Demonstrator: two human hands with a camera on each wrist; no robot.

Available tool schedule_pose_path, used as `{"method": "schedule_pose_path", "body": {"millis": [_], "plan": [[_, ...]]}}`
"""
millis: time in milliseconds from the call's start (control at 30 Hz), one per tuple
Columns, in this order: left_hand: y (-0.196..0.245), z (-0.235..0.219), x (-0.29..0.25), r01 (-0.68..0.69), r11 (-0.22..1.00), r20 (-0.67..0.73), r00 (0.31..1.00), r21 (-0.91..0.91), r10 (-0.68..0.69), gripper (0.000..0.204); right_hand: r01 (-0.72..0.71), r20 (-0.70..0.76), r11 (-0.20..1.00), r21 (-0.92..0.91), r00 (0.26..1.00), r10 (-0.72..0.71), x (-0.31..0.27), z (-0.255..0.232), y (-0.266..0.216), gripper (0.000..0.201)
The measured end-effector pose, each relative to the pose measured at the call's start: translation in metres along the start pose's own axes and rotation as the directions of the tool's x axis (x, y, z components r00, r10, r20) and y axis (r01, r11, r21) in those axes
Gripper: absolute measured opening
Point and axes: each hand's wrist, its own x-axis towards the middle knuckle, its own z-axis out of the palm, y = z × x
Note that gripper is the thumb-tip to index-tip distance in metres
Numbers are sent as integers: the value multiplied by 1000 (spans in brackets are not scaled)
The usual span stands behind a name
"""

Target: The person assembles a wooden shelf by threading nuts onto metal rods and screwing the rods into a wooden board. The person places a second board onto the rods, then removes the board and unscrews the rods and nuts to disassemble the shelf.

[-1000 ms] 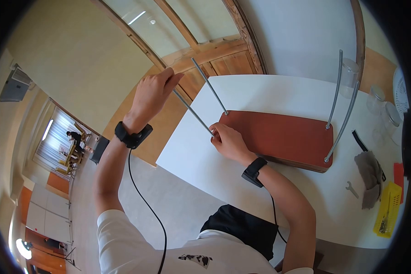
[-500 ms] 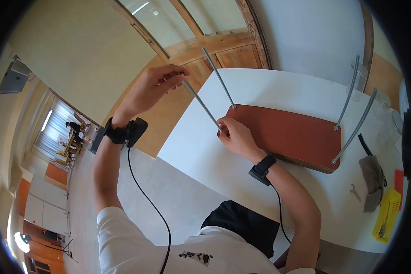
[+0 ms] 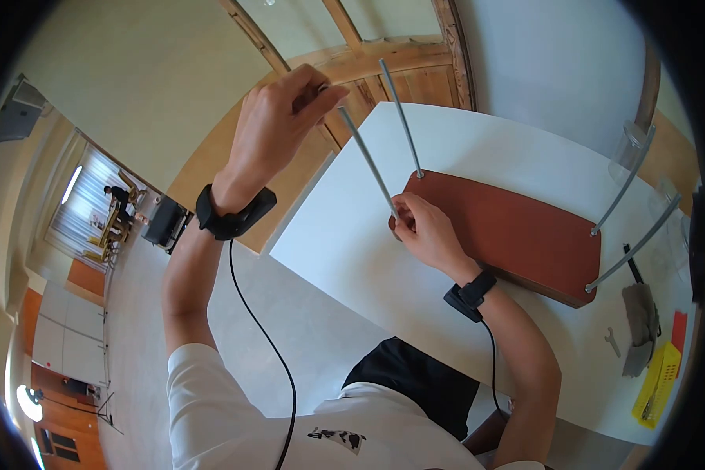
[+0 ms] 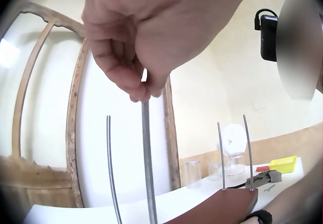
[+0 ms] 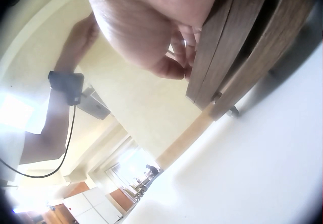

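Note:
A threaded metal rod rises from the near left corner of a reddish-brown board. At the rod's top, my left hand is raised with thumb and fingertips pinched together; the left wrist view shows them right on the rod end. I cannot tell whether a small part is also between them. My right hand curls its fingers and thumb around the rod's foot at the corner. In the right wrist view, stacked wooden layers form the board's side, and the palm hides the grip.
More rods stand at the other corners, one far left and two at the right. Rightward on the white table lie a wrench, a grey cloth and a yellow basket. Glass jars stand behind.
The left hand, seen away from the rod's tip a second ago, has its fingertips closed at the tip. The right hand stays at the foot. The head view has shifted.

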Motion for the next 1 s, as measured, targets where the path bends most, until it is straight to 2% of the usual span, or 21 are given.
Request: {"method": "schedule_pose_path", "body": {"millis": [100,200,267,333,400,467,533,600,633,667,733,900,967,1000], "plan": [[-9,-8,2,-12,999,27,1000,-33,13,27,-1,1,1000,-1,1000,1,1,2,0,25],[-30,0,-6,40,993,64,997,-108,-34,26,-10,2,1000,-2,1000,10,2,1,-1,24],[-63,19,-21,152,984,162,977,-95,-136,25,-15,2,1000,-4,1000,15,1,0,-2,24],[-113,53,-44,189,974,274,950,-126,-148,25,-2,-7,1000,-26,1000,2,1,-1,-5,23],[-134,78,-68,270,956,409,890,-115,-202,25,3,-9,1000,-28,1000,-4,1,0,-3,23],[-155,106,-90,289,941,486,857,-176,-172,24,10,-10,999,-32,1000,-11,1,1,-2,23],[-158,121,-102,281,946,512,843,-161,-163,24,8,-11,1000,-24,1000,-8,2,0,-4,23],[-158,136,-110,354,923,586,784,-151,-204,25,-3,-3,1000,-29,1000,3,3,0,-5,23],[-161,146,-114,388,892,595,782,-233,-185,25,-10,2,999,-31,1000,10,4,0,-5,23],[-163,152,-116,391,890,598,780,-235,-185,25,-15,5,999,-33,1000,15,4,0,-4,23],[-161,159,-117,509,825,657,713,-245,-245,24,0,-9,1000,-23,1000,0,4,1,-4,22],[-161,180,-111,491,823,641,737,-285,-217,22,-36,12,999,-12,999,36,6,0,-7,23],[-160,185,-107,361,900,619,773,-245,-142,22,-47,23,999,-9,999,47,7,0,-8,23],[-164,189,-108,365,897,621,771,-247,-142,22,-44,25,999,-4,999,44,8,1,-7,23]]}}
